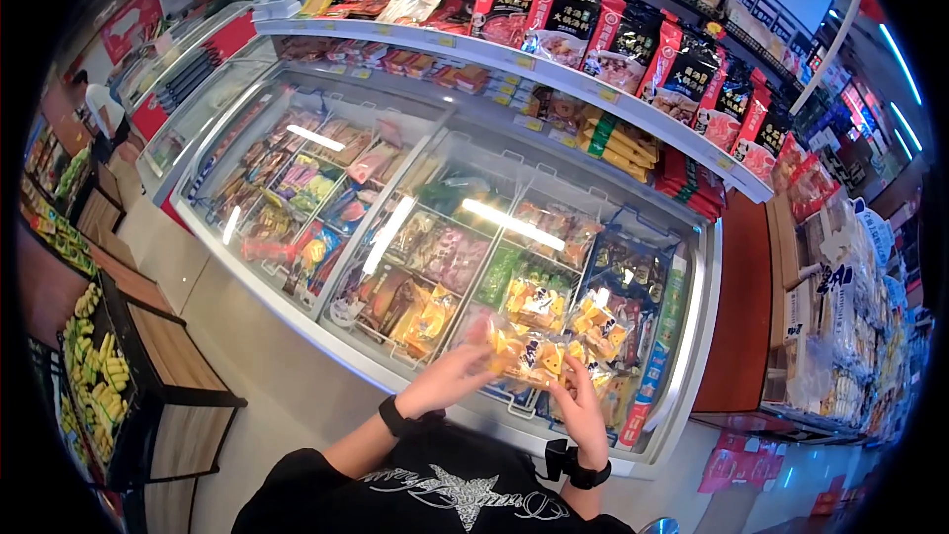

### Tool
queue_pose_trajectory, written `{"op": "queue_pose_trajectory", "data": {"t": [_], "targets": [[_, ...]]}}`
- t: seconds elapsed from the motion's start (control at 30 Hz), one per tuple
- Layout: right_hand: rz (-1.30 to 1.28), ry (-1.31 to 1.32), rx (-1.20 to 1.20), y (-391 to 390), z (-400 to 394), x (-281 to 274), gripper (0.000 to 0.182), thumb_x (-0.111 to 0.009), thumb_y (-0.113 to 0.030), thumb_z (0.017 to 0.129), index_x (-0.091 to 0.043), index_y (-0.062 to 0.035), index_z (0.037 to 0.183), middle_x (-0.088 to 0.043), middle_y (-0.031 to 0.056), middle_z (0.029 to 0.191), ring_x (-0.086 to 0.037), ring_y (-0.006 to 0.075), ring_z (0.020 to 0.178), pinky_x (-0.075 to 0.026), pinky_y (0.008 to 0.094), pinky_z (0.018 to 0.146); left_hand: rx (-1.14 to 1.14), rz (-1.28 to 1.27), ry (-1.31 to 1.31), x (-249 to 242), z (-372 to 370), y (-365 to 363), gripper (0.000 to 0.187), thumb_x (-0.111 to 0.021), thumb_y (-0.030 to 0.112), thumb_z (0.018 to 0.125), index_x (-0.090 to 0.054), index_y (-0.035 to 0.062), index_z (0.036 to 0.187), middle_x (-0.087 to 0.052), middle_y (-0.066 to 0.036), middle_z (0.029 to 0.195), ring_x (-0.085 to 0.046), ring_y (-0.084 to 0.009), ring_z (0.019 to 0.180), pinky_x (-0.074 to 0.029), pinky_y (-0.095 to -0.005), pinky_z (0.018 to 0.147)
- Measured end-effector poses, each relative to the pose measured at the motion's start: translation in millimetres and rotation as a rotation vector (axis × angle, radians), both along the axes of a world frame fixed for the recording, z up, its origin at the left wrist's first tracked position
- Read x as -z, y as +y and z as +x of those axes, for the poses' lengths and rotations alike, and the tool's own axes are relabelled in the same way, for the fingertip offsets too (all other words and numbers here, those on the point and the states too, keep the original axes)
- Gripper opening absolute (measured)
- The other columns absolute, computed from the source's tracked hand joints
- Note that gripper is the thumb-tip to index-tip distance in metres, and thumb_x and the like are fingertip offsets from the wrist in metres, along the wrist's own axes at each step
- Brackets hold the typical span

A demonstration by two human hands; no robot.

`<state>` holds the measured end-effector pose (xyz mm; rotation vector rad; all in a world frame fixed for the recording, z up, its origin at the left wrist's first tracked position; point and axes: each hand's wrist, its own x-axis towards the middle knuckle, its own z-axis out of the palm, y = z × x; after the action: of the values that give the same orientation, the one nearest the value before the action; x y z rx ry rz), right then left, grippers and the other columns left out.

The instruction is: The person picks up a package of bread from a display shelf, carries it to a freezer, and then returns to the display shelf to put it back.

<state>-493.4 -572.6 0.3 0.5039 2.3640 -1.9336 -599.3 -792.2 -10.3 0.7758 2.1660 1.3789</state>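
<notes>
Between my two hands is a clear packet with yellow printing (529, 358), held over the glass top of a chest freezer. My left hand (453, 376) grips its left end, and the fingers of my right hand (581, 403) pinch its right edge. Just beyond it lies a similar yellow packet (535, 305), with another yellow packet (600, 324) to the right. These two appear to rest on the glass, though reflections make that hard to tell. Dark bands circle both wrists.
The chest freezer (336, 314) holds wire baskets of frozen packs. Above its back runs a shelf (554, 77) with black and red pouches (623, 38). Bananas (97, 366) fill a stand at left. Bagged goods (840, 307) are stacked at right. A person (102, 109) stands far left.
</notes>
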Motion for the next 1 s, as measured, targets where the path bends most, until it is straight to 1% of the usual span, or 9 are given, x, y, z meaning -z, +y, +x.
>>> {"op": "queue_pose_trajectory", "data": {"t": [0.07, 0.1, 0.17, 0.33, 0.37, 0.4, 0.5, 0.87, 1.0], "targets": [[-0.071, 0.023, 0.107, 1, -6, -4, 0.052, -0.060, -0.008, 0.086, -0.038, 0.0018, 0.132, -0.058, 0.0138, 0.109, -0.056, 0.0161, 0.092, -0.045, 0.0270, 0.079, 0.037, 0.053, -0.080, 13, -12, 9, 0.050, -0.063, 0.024, 0.088, -0.048, -0.0032, 0.128, -0.055, -0.015, 0.111, -0.058, -0.0214, 0.097, -0.047, -0.0305, 0.084], [-0.075, 0.034, 0.126, 3, -11, -1, 0.052, -0.061, -0.011, 0.087, -0.039, 0.0017, 0.133, -0.055, 0.0142, 0.115, -0.055, 0.0162, 0.095, -0.045, 0.0275, 0.081, 0.040, 0.056, -0.077, 19, -20, 15, 0.050, -0.063, 0.024, 0.088, -0.048, -0.0032, 0.128, -0.055, -0.015, 0.111, -0.058, -0.0214, 0.097, -0.047, -0.0305, 0.084], [-0.013, 0.063, 0.147, 11, -21, 17, 0.053, -0.061, -0.013, 0.087, -0.040, 0.0014, 0.134, -0.052, 0.0141, 0.119, -0.053, 0.0168, 0.099, -0.044, 0.0280, 0.083, 0.054, 0.034, 0.000, 31, -36, 26, 0.051, -0.063, 0.030, 0.086, -0.051, -0.0029, 0.123, -0.056, -0.022, 0.107, -0.054, -0.0323, 0.101, -0.043, -0.0367, 0.089], [-0.034, -0.017, 0.190, 22, -59, 29, 0.057, -0.059, -0.014, 0.089, -0.036, -0.0009, 0.139, -0.043, 0.0134, 0.134, -0.048, 0.0177, 0.108, -0.040, 0.0290, 0.092, 0.034, 0.045, -0.010, 59, -69, 54, 0.056, -0.063, 0.037, 0.084, -0.052, -0.0052, 0.119, -0.057, -0.024, 0.103, -0.052, -0.0348, 0.101, -0.042, -0.0402, 0.087], [-0.044, 0.021, 0.169, 33, -64, 57, 0.060, -0.059, -0.014, 0.089, -0.032, 0.0010, 0.141, -0.036, 0.0160, 0.142, -0.043, 0.0219, 0.121, -0.036, 0.0316, 0.100, 0.027, -0.002, 0.015, 61, -73, 59, 0.056, -0.063, 0.037, 0.083, -0.052, -0.0052, 0.119, -0.057, -0.025, 0.103, -0.052, -0.0359, 0.101, -0.042, -0.0409, 0.087], [-0.038, 0.035, 0.155, 36, -69, 64, 0.060, -0.059, -0.014, 0.089, -0.032, 0.0010, 0.141, -0.036, 0.0160, 0.142, -0.043, 0.0219, 0.121, -0.036, 0.0316, 0.100, 0.017, -0.049, 0.041, 61, -79, 64, 0.056, -0.063, 0.038, 0.083, -0.052, -0.0051, 0.118, -0.057, -0.026, 0.104, -0.052, -0.0370, 0.101, -0.042, -0.0415, 0.087], [-0.150, 0.047, 0.133, 45, -88, 83, 0.068, -0.058, -0.016, 0.090, -0.021, 0.0020, 0.144, -0.024, 0.0196, 0.149, -0.023, 0.0276, 0.138, -0.022, 0.0357, 0.111, -0.019, -0.107, 0.017, 66, -89, 75, 0.057, -0.064, 0.039, 0.081, -0.052, -0.0042, 0.116, -0.057, -0.027, 0.106, -0.051, -0.0390, 0.102, -0.041, -0.0430, 0.088], [-0.175, -0.110, 0.077, 54, -99, 106, 0.075, -0.058, -0.020, 0.090, -0.013, 0.0002, 0.146, -0.013, 0.0196, 0.152, -0.017, 0.0304, 0.140, -0.020, 0.0374, 0.112, -0.050, -0.179, -0.066, 98, -101, 90, 0.068, -0.063, 0.041, 0.080, -0.044, -0.0034, 0.128, -0.051, -0.027, 0.121, -0.046, -0.0379, 0.117, -0.037, -0.0419, 0.099], [-0.117, -0.053, 0.100, 49, -95, 109, 0.076, -0.061, -0.025, 0.088, -0.018, 0.0007, 0.145, -0.022, 0.0212, 0.149, -0.023, 0.0295, 0.139, -0.023, 0.0356, 0.110, -0.027, -0.081, -0.212, 81, -99, 82, 0.074, -0.062, 0.039, 0.081, -0.036, -0.0062, 0.134, -0.045, -0.028, 0.131, -0.042, -0.0380, 0.123, -0.034, -0.0406, 0.102]]}}
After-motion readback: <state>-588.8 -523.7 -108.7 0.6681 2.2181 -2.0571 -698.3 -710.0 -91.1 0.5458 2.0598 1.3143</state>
